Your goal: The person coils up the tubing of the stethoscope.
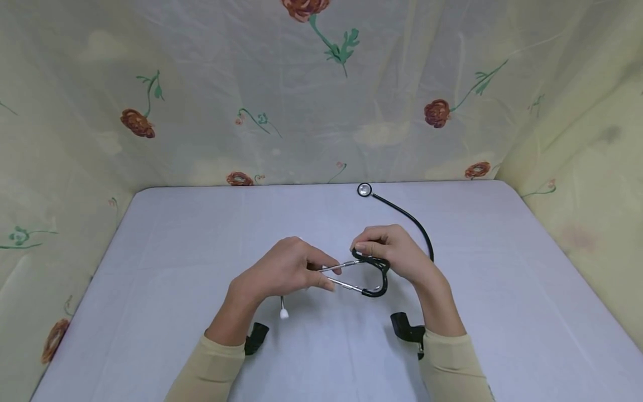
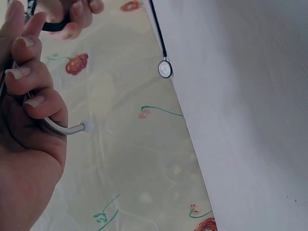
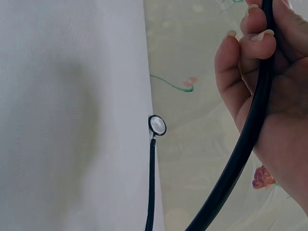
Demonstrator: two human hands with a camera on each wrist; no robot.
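Both hands have a stethoscope between them, above the table. My left hand [image 1: 283,268] grips its two metal ear tubes [image 1: 346,285]; one white ear tip [image 1: 284,314] pokes out below that hand, while the other is hidden. Curled fingers show around the metal in the left wrist view. On the other side, my right hand [image 1: 402,257] pinches the black tubing [image 1: 375,292] near the fork. From there the tube [image 3: 245,139] runs down past the right palm and curves away to the round chest piece [image 1: 364,190], which lies at the table's far edge.
A white cloth covers the table [image 1: 176,234]. Flower-printed sheeting [image 1: 201,72] hangs behind it and along both sides. Black wrist mounts [image 1: 257,337] stick out inward from both wrists, low over the cloth.
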